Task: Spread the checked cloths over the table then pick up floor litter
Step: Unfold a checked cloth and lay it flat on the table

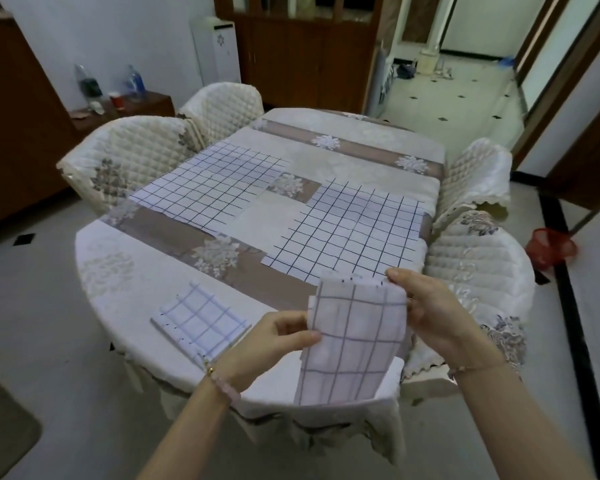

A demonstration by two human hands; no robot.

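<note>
A long table [361, 157] with a cream and brown flowered cover fills the middle of the view. Two white checked cloths lie spread flat on it, one at the left [208, 187] and one at the right [354, 230]. A third checked cloth [201, 323] lies folded near the table's front left edge. I hold a partly folded checked cloth [352, 344] above the front edge. My left hand [274, 344] pinches its left side, and my right hand [433, 313] pinches its upper right corner.
Quilted cream chairs stand on both sides, two at the left [129, 161] and two at the right [478, 258]. A red mesh bin [551, 249] stands on the floor at the right. A low side table [122, 105] with bottles is at the back left.
</note>
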